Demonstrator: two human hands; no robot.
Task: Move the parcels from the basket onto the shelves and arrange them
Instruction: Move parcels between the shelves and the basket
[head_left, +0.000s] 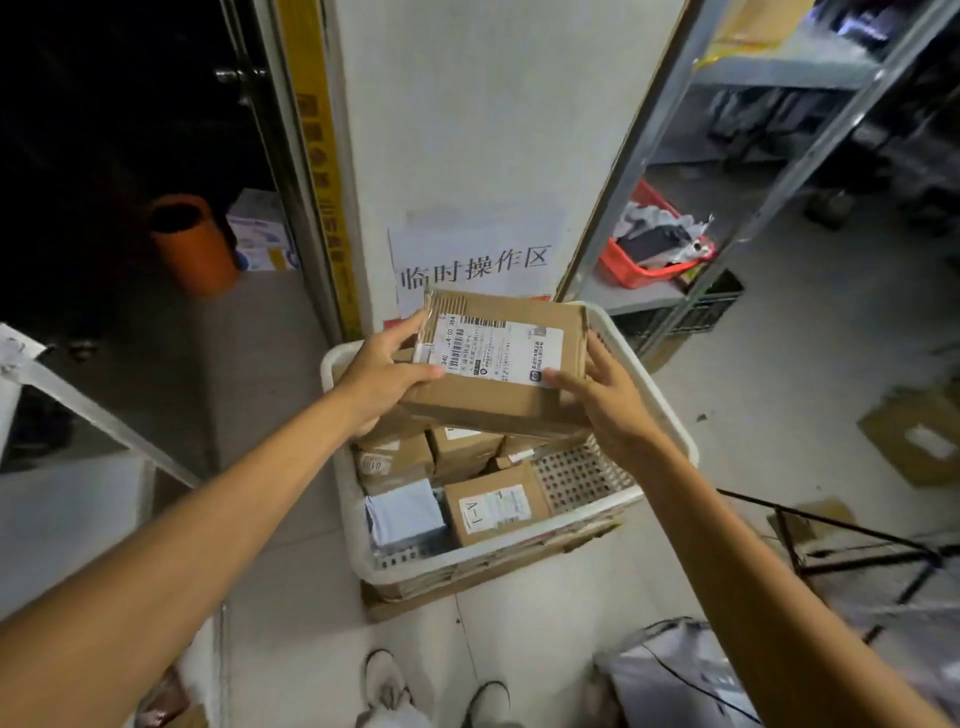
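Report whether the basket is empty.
Not empty: several cardboard parcels lie in the white basket, below the box the left hand and right hand grip.

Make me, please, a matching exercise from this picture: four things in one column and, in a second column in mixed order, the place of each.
Things:
1. large parcel
2. box marked A-1
3. red crate
4. orange tube

Places:
a. inside the white basket
b. on the metal shelf, at right
c. far left, in the dark
d. held by the left hand and the right hand

Pairs: 1-d, 2-a, 3-b, 4-c
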